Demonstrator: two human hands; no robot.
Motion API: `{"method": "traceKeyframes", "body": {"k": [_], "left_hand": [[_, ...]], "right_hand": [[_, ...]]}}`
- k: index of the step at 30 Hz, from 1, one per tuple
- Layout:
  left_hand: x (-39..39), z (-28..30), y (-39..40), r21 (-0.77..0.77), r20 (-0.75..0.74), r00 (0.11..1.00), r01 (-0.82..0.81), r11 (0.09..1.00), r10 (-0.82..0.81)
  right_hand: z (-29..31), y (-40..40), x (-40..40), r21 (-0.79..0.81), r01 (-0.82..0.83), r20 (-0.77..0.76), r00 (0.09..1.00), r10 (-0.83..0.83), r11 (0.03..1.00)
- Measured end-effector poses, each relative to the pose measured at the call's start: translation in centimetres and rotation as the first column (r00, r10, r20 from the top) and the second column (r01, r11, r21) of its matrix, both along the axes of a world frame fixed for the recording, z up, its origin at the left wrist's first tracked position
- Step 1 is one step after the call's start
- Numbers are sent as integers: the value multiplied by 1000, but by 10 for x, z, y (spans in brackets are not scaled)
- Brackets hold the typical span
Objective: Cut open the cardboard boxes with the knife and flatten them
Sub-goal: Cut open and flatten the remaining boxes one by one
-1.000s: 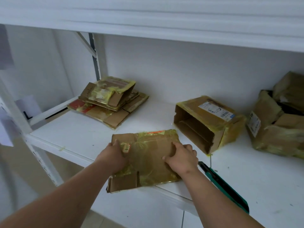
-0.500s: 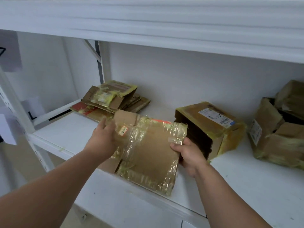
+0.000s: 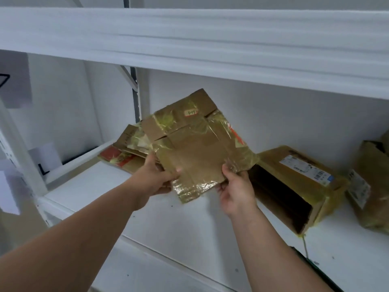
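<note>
1. Head view, grip. Both hands hold the flattened box [image 3: 195,148] clear above the shelf [image 3: 189,224]. Left hand [image 3: 156,179] grips its near-left edge, thumb on top, fingers curled beneath. Right hand [image 3: 234,189] pinches the near-right corner, thumb on the taped face, fingers behind.

2. Head view, key relation. The stack of flattened boxes [image 3: 126,152] lies at about 10 o'clock from the held piece, partly hidden behind its left edge. My guess: the coming move is a carry up and left onto that stack. The left hand is the nearer one to it.

3. Head view, axis. The held piece is tilted, far end raised. Its long axis runs roughly from 6 o'clock at the hands toward 12 o'clock, leaning slightly right. It likely needs levelling before it can lie flat.

4. Head view, edges and room. The upper shelf [image 3: 210,49] overhangs close above the far flap. A metal upright [image 3: 135,95] stands at 11 o'clock, behind the stack. Bare shelf lies open below the hands.

5. Head view, rest. An open box [image 3: 299,182], mouth toward the viewer, sits on its side at 3 o'clock, near the right hand. Another taped box [image 3: 370,190] lies beyond it. The knife [image 3: 305,260] shows only as a dark-green sliver at 5 o'clock, by the right forearm.
</note>
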State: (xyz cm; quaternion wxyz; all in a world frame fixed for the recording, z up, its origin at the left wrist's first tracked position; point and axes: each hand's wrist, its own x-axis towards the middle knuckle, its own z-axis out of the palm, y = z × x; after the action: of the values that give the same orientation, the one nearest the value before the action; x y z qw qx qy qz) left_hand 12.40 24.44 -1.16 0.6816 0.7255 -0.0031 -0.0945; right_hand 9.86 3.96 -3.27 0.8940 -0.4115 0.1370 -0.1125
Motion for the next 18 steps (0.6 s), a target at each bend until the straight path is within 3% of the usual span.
{"method": "traceKeyframes", "body": {"k": [5,9,13,18], "left_hand": [[42,11,34,-56,74,993,-92,994,96],[72,19,69,173,188,979,-114,978,81],[93,27,87,353,349,935,-194,915,63],[127,34,98,427,511,854,-357,831,104]], "right_hand": [[8,37,27,30,-90,39,995,89,995],[8,48,42,52,-59,-14,998,60,997],[7,70,58,-252,-62,-47,998,52,966],[20,96,76,-491,-29,-4,999,32,871]]}}
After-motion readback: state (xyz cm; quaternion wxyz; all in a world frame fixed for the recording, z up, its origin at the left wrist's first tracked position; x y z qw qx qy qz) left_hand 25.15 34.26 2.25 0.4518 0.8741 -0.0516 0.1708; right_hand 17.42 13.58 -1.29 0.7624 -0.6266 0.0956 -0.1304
